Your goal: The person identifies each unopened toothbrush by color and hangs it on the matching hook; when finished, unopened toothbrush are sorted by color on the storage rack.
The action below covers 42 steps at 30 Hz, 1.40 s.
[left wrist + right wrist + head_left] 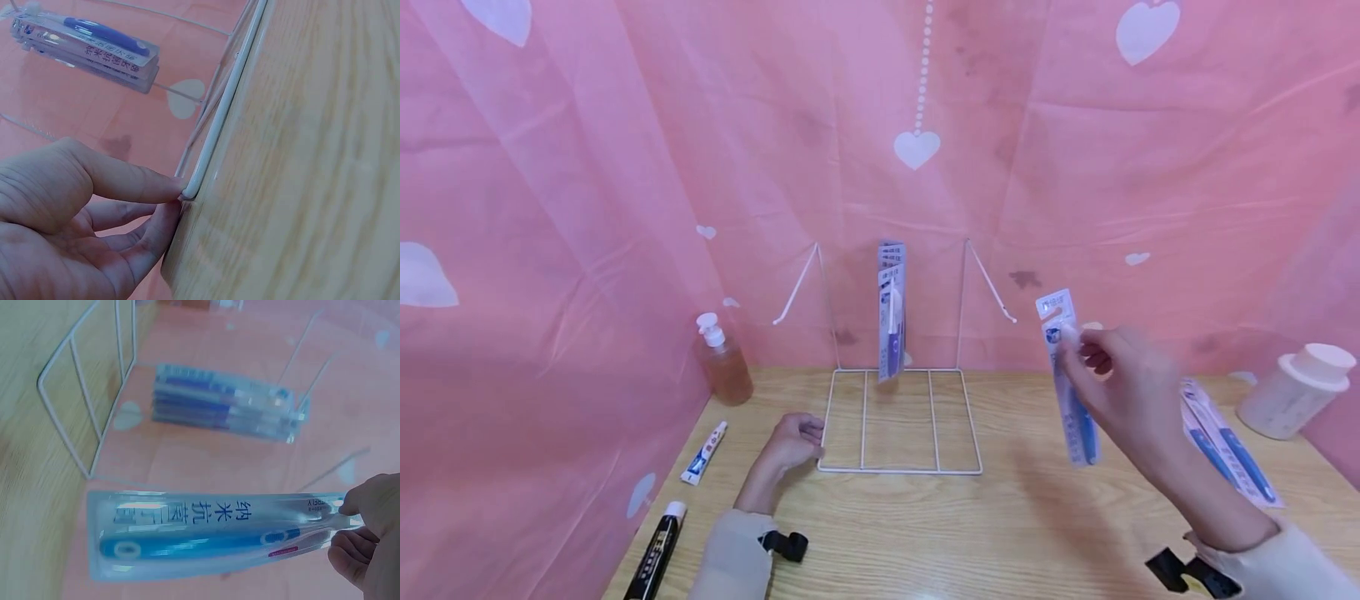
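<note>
My right hand pinches the top of a packaged blue toothbrush, which hangs in the air right of the white wire rack. The right wrist view shows the same pack held by my fingertips. Several toothbrush packs hang on the rack's middle hook, also seen from the right wrist as a stack of packs. My left hand lies on the table at the front left corner of the rack base, and its thumb and finger pinch the wire corner.
A pump bottle stands at the back left. A small white tube and a black tube lie near the left table edge. More toothbrush packs lie at the right, beside a white jar. Pink sheeting surrounds the table.
</note>
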Tool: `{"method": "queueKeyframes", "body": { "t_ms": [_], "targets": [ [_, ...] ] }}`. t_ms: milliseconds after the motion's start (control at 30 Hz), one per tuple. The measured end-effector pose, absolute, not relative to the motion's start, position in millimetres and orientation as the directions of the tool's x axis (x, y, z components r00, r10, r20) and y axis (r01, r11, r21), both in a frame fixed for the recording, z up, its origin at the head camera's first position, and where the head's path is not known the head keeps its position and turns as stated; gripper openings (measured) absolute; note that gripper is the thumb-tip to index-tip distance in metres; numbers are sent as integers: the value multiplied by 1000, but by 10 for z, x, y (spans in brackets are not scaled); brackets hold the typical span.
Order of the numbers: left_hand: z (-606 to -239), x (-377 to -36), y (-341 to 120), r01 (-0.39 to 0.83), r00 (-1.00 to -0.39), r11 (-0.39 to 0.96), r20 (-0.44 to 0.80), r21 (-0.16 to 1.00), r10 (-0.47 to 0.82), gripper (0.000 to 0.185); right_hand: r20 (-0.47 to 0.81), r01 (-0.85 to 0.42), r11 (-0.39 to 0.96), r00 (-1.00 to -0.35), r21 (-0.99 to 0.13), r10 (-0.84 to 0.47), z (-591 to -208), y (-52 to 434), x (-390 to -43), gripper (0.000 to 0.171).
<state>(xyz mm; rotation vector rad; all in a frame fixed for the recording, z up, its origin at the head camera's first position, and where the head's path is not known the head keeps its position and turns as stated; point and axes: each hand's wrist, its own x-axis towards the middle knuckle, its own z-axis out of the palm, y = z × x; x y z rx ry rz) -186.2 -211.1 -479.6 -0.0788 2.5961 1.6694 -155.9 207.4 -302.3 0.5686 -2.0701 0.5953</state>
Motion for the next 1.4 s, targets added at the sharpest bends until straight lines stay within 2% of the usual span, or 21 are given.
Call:
{"method": "queueKeyframes", "body": {
  "t_ms": [200,300,400,500,667,967,1100,1300,1400],
  "targets": [
    [-4809,-1862,-2108,-80,-997,413,-81,907,-15,42,894,-663,726,-418,-180,-161,-2976,1921,-1384,18],
    [-4811,-1864,-2109,-76,-997,415,-76,907,-16,41,911,-697,699,-379,-163,-165,-2950,1851,-1342,31],
    [-4808,-1871,-2109,-72,-997,414,-72,907,-16,42,916,-715,681,-365,-158,-170,-2939,1800,-1322,40],
    [-4813,-1878,-2115,-72,-997,413,-72,908,-15,42,911,-730,662,-371,-168,-178,-2944,1765,-1330,35],
    [-4811,-1887,-2109,-83,-996,410,-84,908,-16,43,885,-724,660,-423,-202,-194,-2979,1733,-1375,14],
    [-4788,-1870,-2107,-80,-997,410,-82,909,-14,42,859,-684,696,-473,-218,-196,-2997,1637,-1532,13],
    [-4785,-1867,-2107,-74,-997,407,-77,911,-9,42,828,-653,717,-526,-246,-195,-3008,1590,-1625,9],
    [-4791,-1873,-2117,-77,-997,404,-80,912,-9,42,765,-582,734,-630,-350,-135,-3005,1481,-1858,12],
    [-4797,-1875,-2110,-82,-996,403,-85,912,-9,42,749,-560,743,-652,-367,-121,-2997,1426,-2010,12]
  ]
}}
